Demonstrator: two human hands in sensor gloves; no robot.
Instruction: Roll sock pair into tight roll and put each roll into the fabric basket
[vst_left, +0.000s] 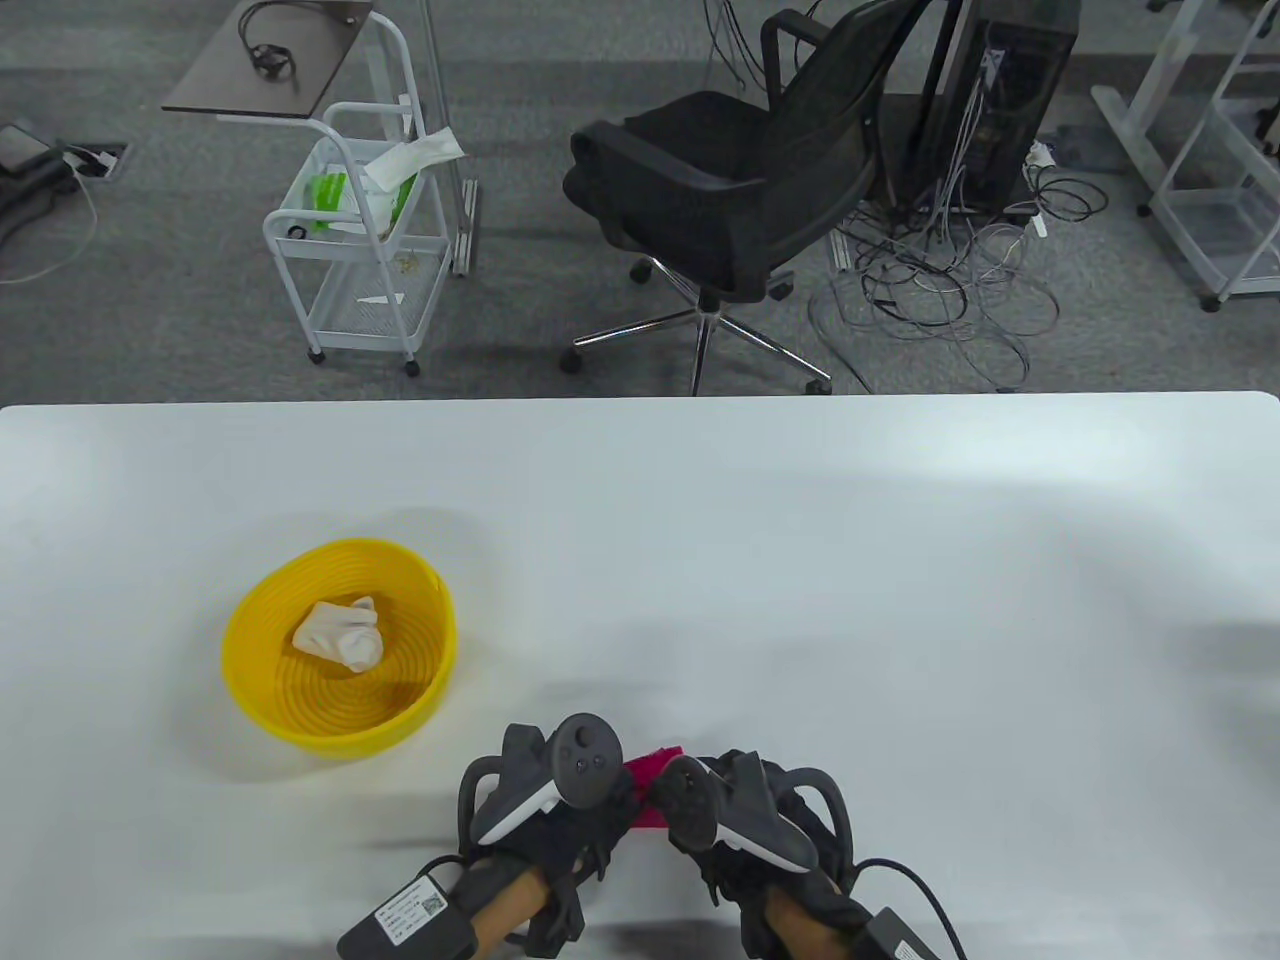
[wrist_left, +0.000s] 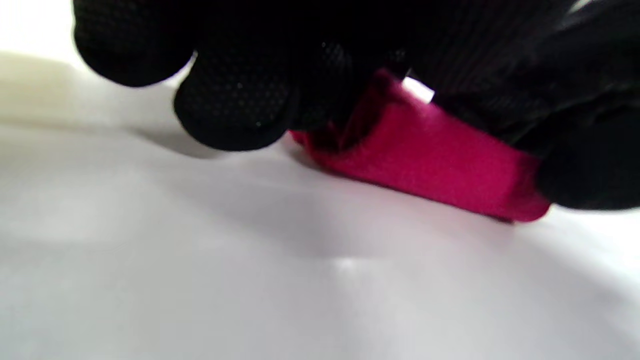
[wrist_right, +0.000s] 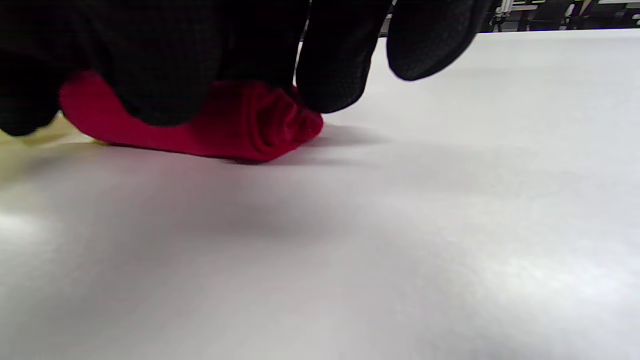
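Both hands on red sock pair (vst_left: 655, 775) at near tabletop (vst_left: 800, 560) edge: left hand (vst_left: 545, 800) and right hand (vst_left: 745, 810) curl fingers over it, pinning roll tight. Yellow basket (vst_left: 250, 690) holds white roll (vst_left: 340, 632) already.

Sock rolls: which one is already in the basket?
The white roll; it lies inside the yellow basket. The red roll is on the table, under both hands.

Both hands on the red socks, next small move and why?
Probably keep rolling forward to tighten. Both hands curl over the red sock roll lying on the table; the yellow basket already holds one white roll.
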